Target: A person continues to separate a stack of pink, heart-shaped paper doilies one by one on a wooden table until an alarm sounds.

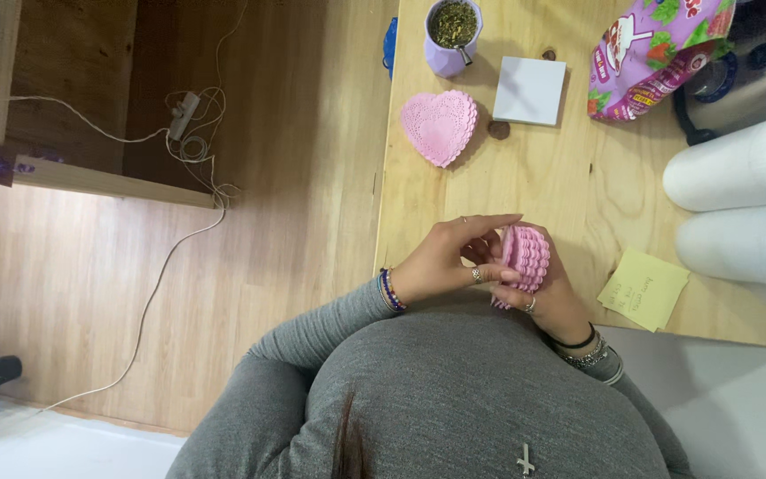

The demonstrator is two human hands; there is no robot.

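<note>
Both my hands meet over the near edge of a wooden table (596,186). My right hand (560,297) grips a folded pink paper doily (527,255) with scalloped edges. My left hand (454,257) touches the same doily with thumb and fingertips, its index finger stretched out above it. A flat pink heart-shaped doily (439,125) lies on the table farther off, apart from both hands. Rings and bracelets are on both hands. Grey sleeves cover my arms.
A lilac cup (450,37) filled with green herb, a white square pad (530,90), a purple printed bag (653,51), a yellow sticky note (644,287) and two white rounded objects (742,204) are on the table. Cables (190,142) trail over the wooden floor at left.
</note>
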